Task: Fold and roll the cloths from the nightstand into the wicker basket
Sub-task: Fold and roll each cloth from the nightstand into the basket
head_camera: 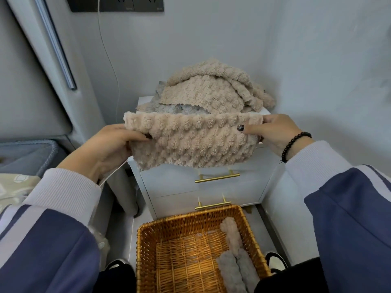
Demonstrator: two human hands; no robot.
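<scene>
I hold a beige fluffy cloth (190, 142) stretched out in front of the white nightstand (203, 187), folded over along its top edge. My left hand (110, 144) grips its left end and my right hand (275, 132) pinches its right end. A heap of beige and grey cloths (207, 92) lies on the nightstand top behind it. On the floor below stands the wicker basket (148, 240), with a beige roll (231, 233) and two grey rolls (234, 271) along its right side.
The nightstand has two drawers with gold handles (216, 177). A white cable (108, 56) hangs down the wall from a dark socket panel. A grey bed edge (27, 153) is at the left. My shoes (275, 261) flank the basket.
</scene>
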